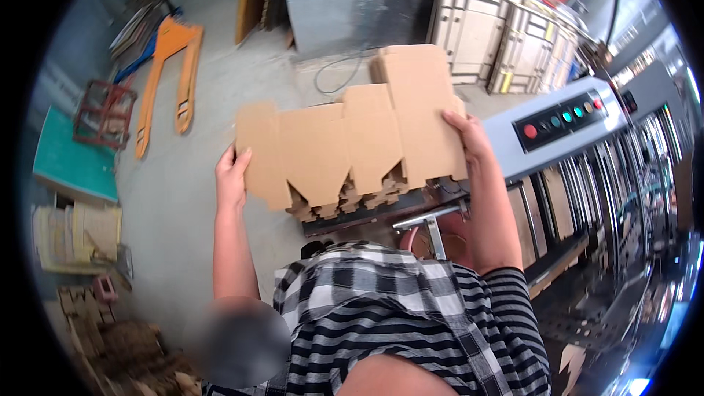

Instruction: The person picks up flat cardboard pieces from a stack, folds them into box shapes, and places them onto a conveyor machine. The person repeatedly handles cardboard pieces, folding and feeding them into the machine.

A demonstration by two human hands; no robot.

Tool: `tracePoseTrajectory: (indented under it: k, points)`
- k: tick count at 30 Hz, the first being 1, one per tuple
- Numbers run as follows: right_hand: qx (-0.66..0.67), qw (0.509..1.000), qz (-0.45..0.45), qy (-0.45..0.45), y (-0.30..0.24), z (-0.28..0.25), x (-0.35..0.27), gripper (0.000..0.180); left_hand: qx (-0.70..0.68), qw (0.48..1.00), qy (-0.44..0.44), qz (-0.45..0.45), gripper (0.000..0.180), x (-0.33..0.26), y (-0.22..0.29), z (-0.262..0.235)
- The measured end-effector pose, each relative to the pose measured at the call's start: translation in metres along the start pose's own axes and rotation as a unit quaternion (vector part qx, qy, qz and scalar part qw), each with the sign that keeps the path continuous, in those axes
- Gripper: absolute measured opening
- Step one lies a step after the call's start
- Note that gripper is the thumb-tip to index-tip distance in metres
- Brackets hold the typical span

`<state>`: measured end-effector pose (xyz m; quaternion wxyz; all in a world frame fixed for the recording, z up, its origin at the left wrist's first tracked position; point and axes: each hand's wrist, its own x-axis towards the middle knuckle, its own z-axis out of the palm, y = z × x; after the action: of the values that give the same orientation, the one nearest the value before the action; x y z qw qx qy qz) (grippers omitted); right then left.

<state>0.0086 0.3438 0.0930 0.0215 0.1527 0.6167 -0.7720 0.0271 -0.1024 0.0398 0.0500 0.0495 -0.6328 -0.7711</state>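
A flat die-cut cardboard box blank (314,139), plain brown with creased panels and notched flaps, stretches between my two hands. My left hand (233,169) grips its left edge, thumb on top and fingers underneath. At the right edge, my right hand (469,136) has its thumb over the tall panel, and the fingers go out of sight below. Beneath the blank's near side, jagged cut edges of more stacked cardboard (345,202) show above a dark platform (367,220). I cannot tell whether the blank touches that stack.
To the right stands a grey machine with a button panel (565,119) and a row of metal rollers. A metal bracket (433,227) juts out near my body. Wooden die boards (469,22) lean at the back. An orange pallet jack (169,66) stands on the floor at left.
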Motion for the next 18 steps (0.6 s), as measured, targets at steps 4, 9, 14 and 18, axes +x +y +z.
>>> tracePoseTrajectory:
  k: [4,9,14,18]
  points:
    - [0.000,0.998,-0.054,-0.039,-0.007,-0.001,0.004,0.054,-0.028,0.997,0.022,0.069,0.050,0.002,0.036,0.002]
    - [0.007,0.974,-0.185,-0.131,-0.015,-0.016,0.022,0.060,-0.072,0.974,-0.020,0.212,0.073,0.012,0.068,0.010]
    - [-0.072,0.977,-0.152,-0.132,0.013,-0.028,0.034,0.058,-0.012,0.979,-0.048,0.200,0.085,0.008,0.042,-0.005]
    - [-0.025,0.976,-0.165,-0.142,0.022,-0.021,0.023,0.052,-0.006,0.981,-0.065,0.184,0.093,-0.003,0.029,-0.010]
